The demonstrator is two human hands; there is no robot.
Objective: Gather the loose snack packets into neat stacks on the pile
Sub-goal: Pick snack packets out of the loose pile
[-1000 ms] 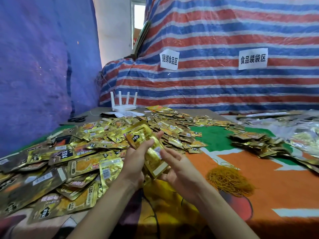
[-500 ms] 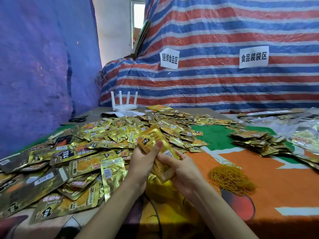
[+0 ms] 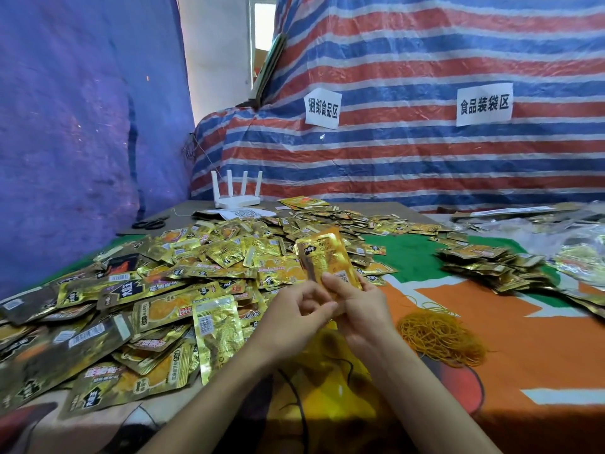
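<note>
Progress: early. Most loose packets [image 3: 183,290] lie scattered over the left of the worktop [image 3: 523,339]. 1 gathered pile [image 3: 487,267] sits at far right.

Held stack [image 3: 327,257]: upright above the heap's near edge. The right hand [image 3: 360,312] pinches its lower end, fingers [image 3: 332,285] curled across the front face.

Left hand [image 3: 294,309]: just beside, fingers curled, thumb toward the stack's bottom edge. Cannot tell whether it grips.

Rubber bands [image 3: 438,335] lie near the right hand.

Judgement: the stack needs squaring, then placing on the pile, which is well apart.
</note>
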